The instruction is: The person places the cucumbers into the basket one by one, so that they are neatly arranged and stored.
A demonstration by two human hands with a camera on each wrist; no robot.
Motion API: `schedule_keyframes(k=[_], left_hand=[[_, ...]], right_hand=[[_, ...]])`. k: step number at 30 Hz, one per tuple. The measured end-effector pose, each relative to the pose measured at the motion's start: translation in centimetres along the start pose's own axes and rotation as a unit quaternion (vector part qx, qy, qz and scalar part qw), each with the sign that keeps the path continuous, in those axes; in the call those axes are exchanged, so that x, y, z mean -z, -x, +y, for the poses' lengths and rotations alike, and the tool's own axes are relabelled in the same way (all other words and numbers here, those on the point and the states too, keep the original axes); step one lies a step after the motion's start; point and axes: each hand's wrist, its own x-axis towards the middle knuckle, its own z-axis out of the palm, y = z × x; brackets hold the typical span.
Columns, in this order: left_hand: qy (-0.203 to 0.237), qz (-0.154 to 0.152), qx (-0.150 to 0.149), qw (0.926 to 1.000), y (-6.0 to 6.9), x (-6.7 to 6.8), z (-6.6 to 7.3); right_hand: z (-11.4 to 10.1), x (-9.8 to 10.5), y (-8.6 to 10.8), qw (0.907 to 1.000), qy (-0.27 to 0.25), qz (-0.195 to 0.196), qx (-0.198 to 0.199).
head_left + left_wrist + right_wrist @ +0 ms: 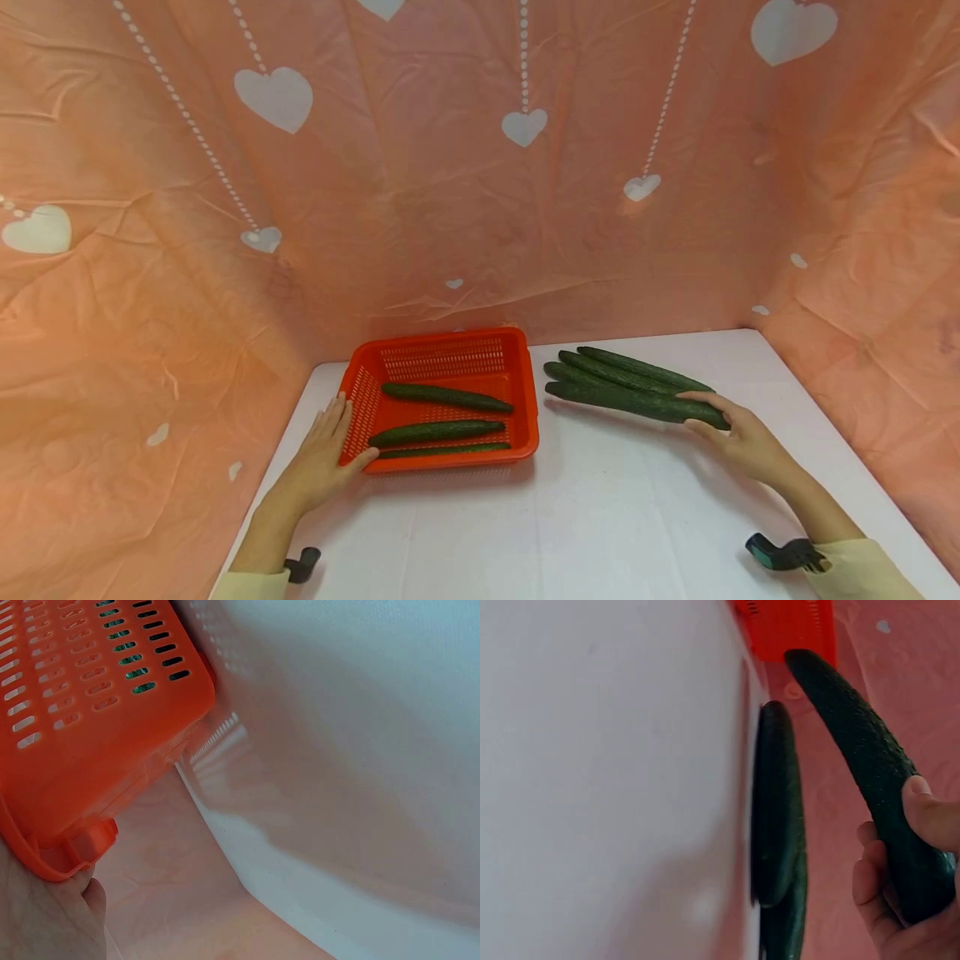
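My right hand grips the near end of a long dark green cucumber. In the right wrist view, the thumb and fingers wrap that cucumber, raised off the table. Close behind it, several more cucumbers lie side by side. My left hand rests on the left rim of a red-orange plastic basket, fingers extended and thumb at the front corner. Inside the basket are a cucumber towards the back and two more cucumbers near the front wall. The left wrist view shows the basket's slotted side against the hand.
A white-covered table lies under everything. An orange cloth with white hearts hangs behind it and along both sides. Each wrist wears a dark device.
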Motion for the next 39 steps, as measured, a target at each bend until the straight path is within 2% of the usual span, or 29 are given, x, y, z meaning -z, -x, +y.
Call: schedule_keyframes(k=[6,12,16,22,29,39], left_hand=[[0.002,0.001,0.002,1.0,0.0,0.0,0.0],[0.001,0.001,0.002,1.0,0.0,-0.1,0.0],[0.002,0.0,0.002,1.0,0.0,-0.1,0.0],[0.001,-0.002,0.003,1.0,0.0,-0.1,0.1],[0.0,-0.004,0.009,1.0,0.0,-0.1,0.1],[0.002,-0.005,0.004,1.0,0.0,0.0,0.2]], right_hand=[[-1.3,0.5,-0.4,0.9984,-0.028,0.048,-0.004],[-2.9,0.2,-1.5,0.9943,-0.071,0.077,0.02],[-4.2,-0.3,-2.7,0.9944,-0.083,0.061,0.025],[-6.2,-1.8,-4.2,0.9965,-0.072,0.032,0.027],[-7.8,-4.1,-6.4,0.9933,-0.1,0.008,0.056],[-10.7,-7.8,-9.3,0.9891,-0.13,-0.022,0.066]])
